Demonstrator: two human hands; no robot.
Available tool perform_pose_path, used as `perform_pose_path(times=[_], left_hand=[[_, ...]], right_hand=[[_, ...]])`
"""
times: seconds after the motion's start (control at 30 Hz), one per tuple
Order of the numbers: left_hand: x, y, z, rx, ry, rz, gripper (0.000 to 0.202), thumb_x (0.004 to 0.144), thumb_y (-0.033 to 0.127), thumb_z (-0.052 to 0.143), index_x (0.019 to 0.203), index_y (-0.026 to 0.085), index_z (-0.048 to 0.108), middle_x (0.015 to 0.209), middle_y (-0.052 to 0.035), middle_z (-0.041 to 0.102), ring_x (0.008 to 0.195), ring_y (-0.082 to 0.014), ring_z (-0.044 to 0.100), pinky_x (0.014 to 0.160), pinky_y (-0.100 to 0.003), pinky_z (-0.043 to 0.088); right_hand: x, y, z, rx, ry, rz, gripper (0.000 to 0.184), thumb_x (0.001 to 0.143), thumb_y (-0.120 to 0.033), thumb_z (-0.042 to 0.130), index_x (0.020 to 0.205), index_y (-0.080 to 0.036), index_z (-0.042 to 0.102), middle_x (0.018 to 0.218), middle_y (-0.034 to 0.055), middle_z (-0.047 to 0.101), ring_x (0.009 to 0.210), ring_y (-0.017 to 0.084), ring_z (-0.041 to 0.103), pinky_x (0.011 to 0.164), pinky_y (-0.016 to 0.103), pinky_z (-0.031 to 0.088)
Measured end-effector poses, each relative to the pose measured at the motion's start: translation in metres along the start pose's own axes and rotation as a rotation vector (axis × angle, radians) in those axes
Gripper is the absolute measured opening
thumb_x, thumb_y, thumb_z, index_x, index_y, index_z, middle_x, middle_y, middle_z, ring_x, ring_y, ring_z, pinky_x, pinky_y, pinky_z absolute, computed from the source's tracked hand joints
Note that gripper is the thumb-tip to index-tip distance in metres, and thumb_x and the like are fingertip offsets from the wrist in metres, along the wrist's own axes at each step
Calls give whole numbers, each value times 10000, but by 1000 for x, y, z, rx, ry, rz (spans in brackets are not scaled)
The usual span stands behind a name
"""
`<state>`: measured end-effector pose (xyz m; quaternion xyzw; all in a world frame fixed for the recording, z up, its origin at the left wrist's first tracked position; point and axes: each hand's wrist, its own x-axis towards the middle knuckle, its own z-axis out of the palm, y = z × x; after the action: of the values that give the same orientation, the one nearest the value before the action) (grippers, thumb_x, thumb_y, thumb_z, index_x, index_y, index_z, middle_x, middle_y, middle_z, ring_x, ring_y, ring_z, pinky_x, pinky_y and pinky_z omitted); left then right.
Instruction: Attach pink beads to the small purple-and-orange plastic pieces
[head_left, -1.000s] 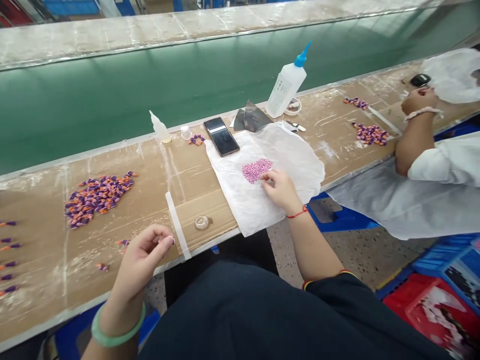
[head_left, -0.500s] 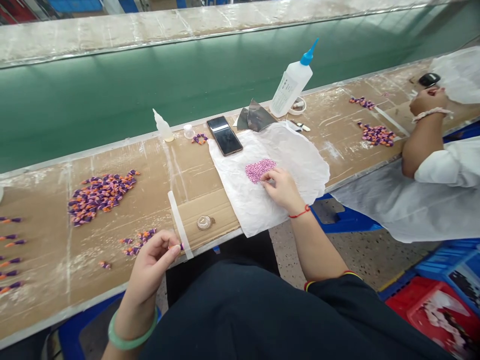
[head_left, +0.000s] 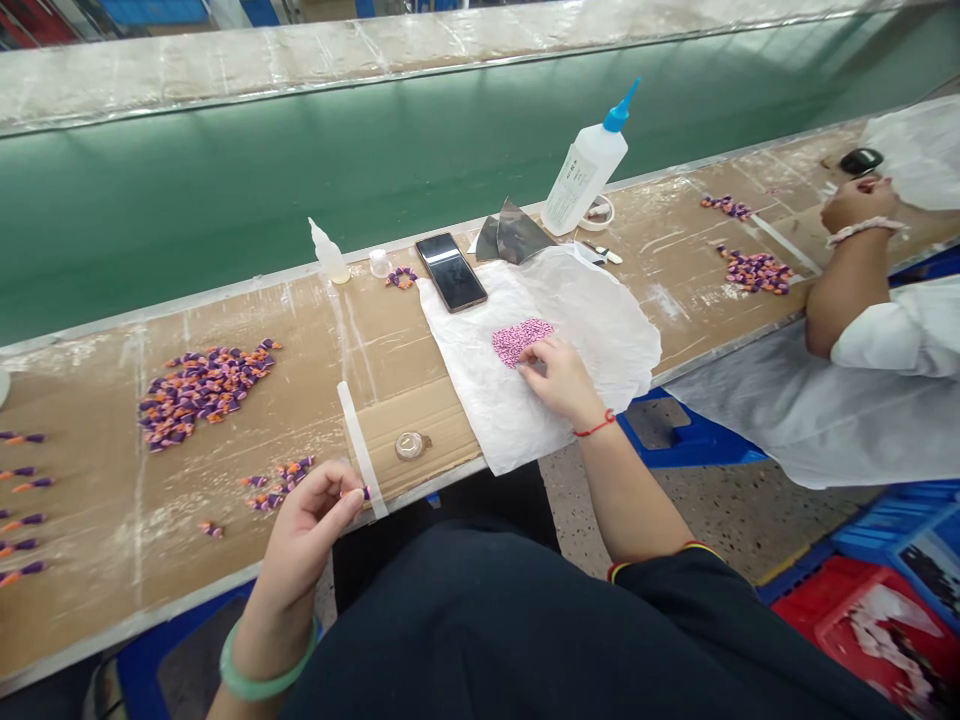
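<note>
My left hand (head_left: 311, 525), a green bangle on its wrist, pinches a small purple-and-orange piece (head_left: 365, 492) between thumb and forefinger near the table's front edge. Beside it lie several loose pieces (head_left: 283, 485) of the same kind. My right hand (head_left: 561, 378), with a red cord at the wrist, rests its closed fingertips at the lower edge of a pile of tiny pink-and-white pieces (head_left: 521, 338) on a white cloth (head_left: 480, 400). Whatever the right fingertips hold, if anything, is too small to make out.
A larger purple-and-orange pile (head_left: 206, 395) lies left. Behind the cloth are a phone (head_left: 451, 272), a small glue bottle (head_left: 328, 252) and a large blue-tipped bottle (head_left: 583, 175). A round clear item (head_left: 409, 446) sits between my hands. At right is a co-worker's arm (head_left: 851, 270).
Almost nothing differs. My right hand's fingers shift very slightly at the pile's edge, and the whole view drifts a little. My left hand keeps its pinch.
</note>
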<state>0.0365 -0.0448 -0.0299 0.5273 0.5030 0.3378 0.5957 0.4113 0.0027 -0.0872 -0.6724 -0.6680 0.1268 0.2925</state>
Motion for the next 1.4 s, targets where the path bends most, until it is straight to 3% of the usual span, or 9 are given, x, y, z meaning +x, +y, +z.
perform_pose_path(times=[0.53, 0.97, 1.07, 1.17, 1.3, 1.4], left_hand=[[1, 4, 3, 34, -4, -20, 354, 795, 512, 736, 711, 187, 623, 609, 7, 520, 552, -122, 450, 518, -230, 362], [-1, 3, 5, 1, -20, -14, 269, 818, 430, 738, 746, 180, 673, 626, 5, 568, 564, -115, 486, 549, -223, 393], [2, 16, 16, 49, -7, 17, 284, 833, 418, 713, 692, 175, 665, 606, -3, 589, 543, -117, 499, 532, -228, 399], [10, 35, 39, 81, -24, 73, 260, 817, 379, 723, 668, 174, 667, 595, -13, 620, 525, -119, 514, 523, -237, 415], [22, 53, 72, -60, -149, 112, 244, 786, 367, 752, 924, 166, 749, 578, 7, 613, 522, -120, 540, 527, -238, 447], [25, 53, 86, -203, -169, 126, 336, 799, 377, 744, 1056, 160, 754, 578, 22, 601, 515, -105, 534, 531, -230, 454]], right_hand=[[-1, 13, -11, 33, -34, 30, 46, 770, -173, 579, 767, -216, 597, 853, 64, 674, 847, 240, 579, 842, 406, 449], [7, -5, -4, 159, -8, 93, 196, 740, -191, 627, 623, -232, 475, 705, 57, 545, 792, 256, 503, 861, 471, 415], [-3, -22, -9, 299, -1, 104, 159, 842, -304, 586, 724, -223, 516, 735, 46, 553, 764, 228, 513, 787, 419, 444], [-18, -58, -10, 502, -32, 64, 238, 946, -441, 490, 838, -232, 527, 805, 31, 561, 764, 193, 535, 715, 351, 465], [-35, -115, -5, 1009, -21, -3, 238, 928, -456, 607, 837, -246, 545, 818, 14, 502, 784, 182, 511, 724, 342, 457], [-40, -143, -1, 1093, 37, -70, 184, 934, -386, 626, 831, -247, 561, 813, 13, 495, 782, 180, 494, 713, 338, 437]])
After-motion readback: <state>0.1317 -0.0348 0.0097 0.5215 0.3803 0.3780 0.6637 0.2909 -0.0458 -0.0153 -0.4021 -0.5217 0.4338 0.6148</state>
